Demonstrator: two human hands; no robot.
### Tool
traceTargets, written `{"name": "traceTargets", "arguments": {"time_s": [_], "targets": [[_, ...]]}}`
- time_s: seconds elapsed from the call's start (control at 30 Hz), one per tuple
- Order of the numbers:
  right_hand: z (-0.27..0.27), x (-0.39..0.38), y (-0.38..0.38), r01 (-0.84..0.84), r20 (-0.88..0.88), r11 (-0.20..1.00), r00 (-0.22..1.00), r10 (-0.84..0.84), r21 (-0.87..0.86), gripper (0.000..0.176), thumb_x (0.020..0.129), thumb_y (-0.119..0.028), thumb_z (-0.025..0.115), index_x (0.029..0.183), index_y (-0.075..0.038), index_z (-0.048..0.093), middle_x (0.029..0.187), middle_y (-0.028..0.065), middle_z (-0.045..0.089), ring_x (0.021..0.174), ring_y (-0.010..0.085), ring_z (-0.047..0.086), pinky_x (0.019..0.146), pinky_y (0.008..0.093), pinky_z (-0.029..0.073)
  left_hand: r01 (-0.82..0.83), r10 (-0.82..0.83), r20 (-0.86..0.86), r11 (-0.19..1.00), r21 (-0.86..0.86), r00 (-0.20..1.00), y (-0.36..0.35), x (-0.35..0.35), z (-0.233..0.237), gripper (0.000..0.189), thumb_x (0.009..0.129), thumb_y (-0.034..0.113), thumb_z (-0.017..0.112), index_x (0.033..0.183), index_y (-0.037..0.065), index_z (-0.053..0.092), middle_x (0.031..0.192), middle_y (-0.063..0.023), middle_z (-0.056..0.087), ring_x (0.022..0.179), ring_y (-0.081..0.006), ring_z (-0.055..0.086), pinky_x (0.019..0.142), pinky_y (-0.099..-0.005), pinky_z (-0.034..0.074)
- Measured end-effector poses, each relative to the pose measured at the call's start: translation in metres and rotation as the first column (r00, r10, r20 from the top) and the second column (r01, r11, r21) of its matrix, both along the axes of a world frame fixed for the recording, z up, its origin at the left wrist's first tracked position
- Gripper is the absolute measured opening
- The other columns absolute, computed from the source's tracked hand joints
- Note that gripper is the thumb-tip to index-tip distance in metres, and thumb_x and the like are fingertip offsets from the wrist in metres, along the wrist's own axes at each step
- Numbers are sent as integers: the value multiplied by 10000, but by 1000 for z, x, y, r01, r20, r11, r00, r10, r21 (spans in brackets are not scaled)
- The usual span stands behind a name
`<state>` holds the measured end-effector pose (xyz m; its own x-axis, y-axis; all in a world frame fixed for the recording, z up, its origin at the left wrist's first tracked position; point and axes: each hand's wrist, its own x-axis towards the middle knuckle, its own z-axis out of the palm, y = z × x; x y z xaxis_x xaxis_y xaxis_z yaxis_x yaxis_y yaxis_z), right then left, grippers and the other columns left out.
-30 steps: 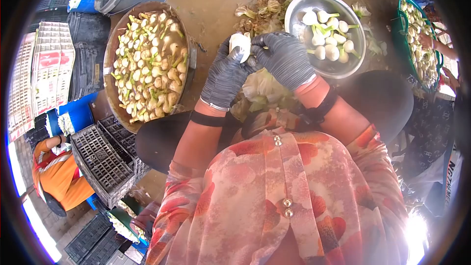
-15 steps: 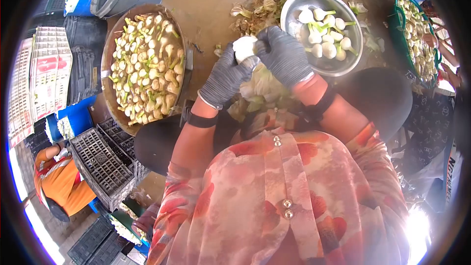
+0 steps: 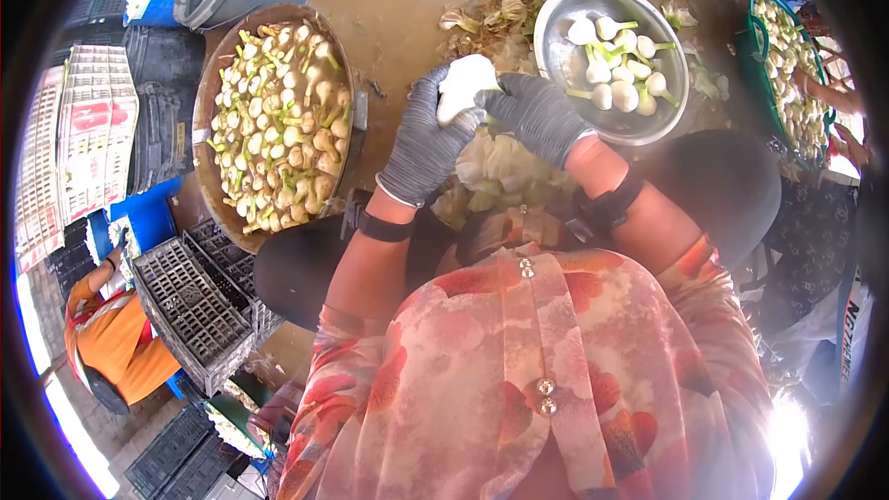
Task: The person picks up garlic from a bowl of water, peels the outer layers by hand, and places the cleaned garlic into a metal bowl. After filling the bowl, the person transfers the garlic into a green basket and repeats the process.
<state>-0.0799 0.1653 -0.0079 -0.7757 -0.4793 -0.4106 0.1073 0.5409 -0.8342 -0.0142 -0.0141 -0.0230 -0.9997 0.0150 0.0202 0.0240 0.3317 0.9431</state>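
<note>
My left hand [image 3: 424, 141], in a grey glove, is wrapped around a white garlic bulb [image 3: 466, 83]. My right hand [image 3: 540, 117], gloved too, pinches the bulb's right side, where a bit of green shows; its fingertips are partly hidden. Just right of that hand stands a steel bowl [image 3: 552, 118] holding several clean white garlic bulbs [image 3: 624, 95] with short green stems. Beneath my hands lies a heap of pale garlic skins [image 3: 500, 171]. Left of my hands is a wide brown tub [image 3: 200, 111] filled with garlic bulbs [image 3: 269, 120] in water.
Dry skins [image 3: 505, 23] litter the wet floor beyond my hands. Black crates [image 3: 190, 306] and white crates [image 3: 97, 130] stack up at left, near a person in orange [image 3: 120, 347]. A green basket [image 3: 755, 46] of garlic stands at far right, with another person's arm over it.
The garlic bulb has been raised slightly and turned, so more of its white side shows. My right hand has shifted lower and tilted beside it.
</note>
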Motion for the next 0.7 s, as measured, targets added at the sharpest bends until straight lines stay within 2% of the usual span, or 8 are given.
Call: {"name": "traceTargets", "arguments": {"time_s": [0.17, 0.27, 0.33, 0.37, 0.43, 0.47, 0.53, 0.7], "targets": [[-44, -10, 5, 119, 344, 942, 939, -4, -314, 465, 943, -401, 597, 1045, 50, 647, 884, 135, 685, 805, 180, 638, 700, 313, 515, -201, 181, 88, 876, 438, 980, 5, -1, -16, 430, 921, 126, 604, 1304, 2, 452, 1216, -142, 550, 1106, -208, 549, 963, -334, 463], [-42, -10, 5, 164, 525, 937, 851, 24, -309, 414, 954, -400, 587, 1013, 6, 640, 800, 91, 645, 746, 128, 613, 574, 311, 514, -353, 88, 347, 70, 933, 934, 3, -16, -30, 121, 929, 136, 582, 986, 31, 597, 926, -83, 631, 857, -185, 622, 778, -329, 524], [-49, -9, 1, -461, -95, 885, 886, 454, -70, 309, 910, -303, 598, 1034, -22, 628, 820, 123, 630, 760, 208, 630, 603, 349, 526, -332, 227, 254, 780, 531, 940, -3, -24, -52, 83, 921, 132, 583, 904, 54, 606, 830, -53, 619, 781, -173, 609, 719, -316, 512], [-62, -7, 0, -531, -610, 765, 485, 627, 364, 252, 863, -206, 612, 1052, -41, 622, 855, 164, 630, 785, 299, 654, 657, 386, 542, -301, 272, 191, 944, 139, 943, -8, -25, -68, 88, 917, 131, 584, 864, 65, 611, 782, -38, 613, 743, -167, 603, 690, -309, 506], [-58, 4, -6, -568, -487, 693, 497, 719, 444, 271, 809, -160, 590, 1063, -74, 631, 919, 198, 643, 860, 367, 650, 742, 411, 537, -602, 315, 513, 413, 683, 798, -6, -36, -108, 59, 896, 102, 589, 864, 56, 607, 743, -39, 599, 660, -152, 572, 611, -298, 486], [-60, 7, -9, -679, -417, 588, 425, 803, 440, 249, 826, -163, 584, 1060, -90, 630, 920, 184, 626, 865, 358, 635, 758, 413, 520, -572, 344, 560, 763, 302, 754, -10, -49, -110, 51, 893, 84, 570, 877, 43, 595, 724, -52, 593, 589, -169, 567, 538, -318, 482], [-67, 10, -12, -845, -270, 344, 248, 930, 409, 207, 860, -169, 571, 1053, -122, 627, 922, 154, 593, 875, 339, 603, 788, 416, 485, -499, 291, 498, 790, 356, 817, -1, -73, -95, 160, 925, 173, 544, 934, 21, 594, 788, -89, 628, 650, -190, 627, 545, -323, 536], [-50, 11, -28, -720, 99, 647, 684, 723, 249, 220, 913, -198, 527, 1085, -101, 625, 1089, 175, 609, 1009, 345, 603, 867, 396, 478, -151, 168, -143, 981, 124, 975, 26, -112, -45, 419, 977, 392, 510, 1181, 26, 520, 1032, -119, 622, 762, -176, 666, 624, -312, 562]]}}
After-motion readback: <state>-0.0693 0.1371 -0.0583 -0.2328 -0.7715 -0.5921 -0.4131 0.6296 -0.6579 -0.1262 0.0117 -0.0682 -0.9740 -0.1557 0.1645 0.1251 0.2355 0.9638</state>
